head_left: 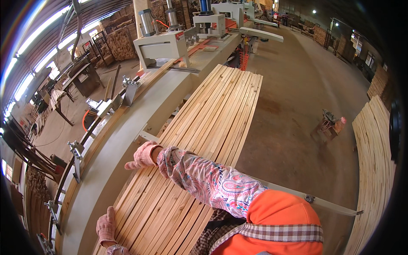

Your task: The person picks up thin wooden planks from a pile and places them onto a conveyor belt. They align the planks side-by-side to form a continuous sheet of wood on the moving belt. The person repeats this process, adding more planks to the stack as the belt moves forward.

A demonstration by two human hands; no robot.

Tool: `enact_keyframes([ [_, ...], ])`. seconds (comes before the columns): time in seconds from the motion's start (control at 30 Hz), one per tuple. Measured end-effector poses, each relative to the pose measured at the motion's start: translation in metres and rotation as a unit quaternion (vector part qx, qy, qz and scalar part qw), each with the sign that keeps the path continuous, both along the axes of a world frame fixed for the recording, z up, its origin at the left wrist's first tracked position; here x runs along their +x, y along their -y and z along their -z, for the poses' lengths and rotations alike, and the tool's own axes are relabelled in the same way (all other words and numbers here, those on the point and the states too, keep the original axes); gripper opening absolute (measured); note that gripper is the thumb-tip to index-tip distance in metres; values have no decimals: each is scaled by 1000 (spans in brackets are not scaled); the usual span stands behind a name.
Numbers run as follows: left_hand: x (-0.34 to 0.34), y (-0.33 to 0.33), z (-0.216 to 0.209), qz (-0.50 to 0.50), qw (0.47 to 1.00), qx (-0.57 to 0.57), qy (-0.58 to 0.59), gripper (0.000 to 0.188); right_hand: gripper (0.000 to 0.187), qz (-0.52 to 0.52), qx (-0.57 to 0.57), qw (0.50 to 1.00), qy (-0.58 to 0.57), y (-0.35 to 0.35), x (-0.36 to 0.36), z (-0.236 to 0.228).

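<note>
A long stack of pale wooden strips [204, 114] runs from below me away toward the upper middle. My right hand [145, 155], in a pink knitted glove, reaches across the stack to its left edge. One finger sticks out to the left, apart from the others; no held piece shows. Nearer to me, my left hand [106, 227], also pink-gloved, is against the same edge with one digit raised. Its other fingers show only in part, and I see nothing held in it. My right arm in a patterned sleeve [212, 180] covers part of the strips.
A grey machine bed [123, 140] with metal clamps [131, 89] runs along the left side of the stack. Past it stands a white machine housing [163, 49]. More strips [374, 165] are stacked at the far right. A small stand [327, 127] is on the floor.
</note>
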State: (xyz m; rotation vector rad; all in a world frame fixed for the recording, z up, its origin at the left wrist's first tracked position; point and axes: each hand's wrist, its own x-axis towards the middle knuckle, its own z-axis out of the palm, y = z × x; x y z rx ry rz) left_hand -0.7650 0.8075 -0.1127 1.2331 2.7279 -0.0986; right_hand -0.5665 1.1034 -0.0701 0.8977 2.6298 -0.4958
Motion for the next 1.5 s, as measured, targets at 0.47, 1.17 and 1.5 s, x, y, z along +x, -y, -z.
enact_keyframes([
  [0.47, -3, 5, 6, -43, 999, 3, -9, 103, 93, -47, 4, 997, -67, -2, 4, 4],
  [1.17, 11, 7, -10, -35, 997, -19, -67, 69, 46, -48, -19, 996, -67, 4, -14, 0],
  [1.5, 18, 91, 16, 141, 932, 160, -294, 10, 37, -159, -1, 970, -185, -3, -36, 28],
])
